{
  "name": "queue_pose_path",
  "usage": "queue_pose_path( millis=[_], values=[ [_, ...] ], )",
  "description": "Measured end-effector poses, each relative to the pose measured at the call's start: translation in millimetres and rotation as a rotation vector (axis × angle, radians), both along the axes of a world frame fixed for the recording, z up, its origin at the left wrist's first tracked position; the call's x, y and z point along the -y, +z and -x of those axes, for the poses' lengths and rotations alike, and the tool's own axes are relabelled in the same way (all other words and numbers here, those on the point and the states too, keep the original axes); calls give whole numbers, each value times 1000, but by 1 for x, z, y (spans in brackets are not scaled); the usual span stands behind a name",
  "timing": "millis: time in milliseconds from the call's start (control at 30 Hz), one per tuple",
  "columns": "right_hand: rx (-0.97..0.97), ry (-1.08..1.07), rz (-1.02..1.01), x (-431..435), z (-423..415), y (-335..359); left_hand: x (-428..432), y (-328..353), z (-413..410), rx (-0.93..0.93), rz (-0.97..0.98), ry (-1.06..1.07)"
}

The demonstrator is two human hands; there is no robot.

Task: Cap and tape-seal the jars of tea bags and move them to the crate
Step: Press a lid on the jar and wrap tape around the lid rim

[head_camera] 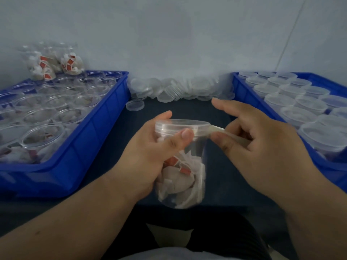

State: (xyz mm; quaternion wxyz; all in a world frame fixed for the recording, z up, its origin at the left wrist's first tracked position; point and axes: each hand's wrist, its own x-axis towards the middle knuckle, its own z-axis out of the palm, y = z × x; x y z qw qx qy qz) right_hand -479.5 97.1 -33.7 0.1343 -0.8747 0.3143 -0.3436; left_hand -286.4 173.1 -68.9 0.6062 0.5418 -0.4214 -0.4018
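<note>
The left hand (150, 152) is wrapped around a clear jar (180, 166) held in the air over the lap, near centre; its thumb (185, 135) is pressed on the side of the lid (181, 126), fingers curled behind; the lid is already seated on the jar; tea bags (180, 177) with red tags are seen in the lower half. The right hand (262, 139) is pinching a strip of clear tape (221, 130), which is drawn off to the right from the lid's edge; index finger is stuck out, other fingers curled; the roll or dispenser cannot be made out. Step is judged as tape-sealing of the lid seam, partly done at most.

To the left a blue crate (105, 132) is filled with open uncapped jars (43, 141); two loose-looking jars of tea bags (56, 62) are stacked at its far left; a pile of spare lids (180, 89) is heaped at the far centre against the wall; to the right a second blue crate (319, 162) is filled with capped jars (293, 102), with free space hard to judge.

Risks: the tape may fold on itself or wrinkle if tension is lost; the seam may be missed if the strip is laid too high or low; the lid may be skewed by thumb pressure; the jar may slip, since it is unsupported below.
</note>
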Motion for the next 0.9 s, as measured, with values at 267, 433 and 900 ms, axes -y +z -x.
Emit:
queue_pose_path(
  millis=[267,433,900],
  values=[
    [45,170,-79,8,19,9,-3,-2,-8,-186,10,-30],
    [112,127,-156,12,14,3,-4,-3,0,-257,69,-109],
    [63,80,-114,12,5,0,-9,0,0,-223,122,-194]
  ],
)
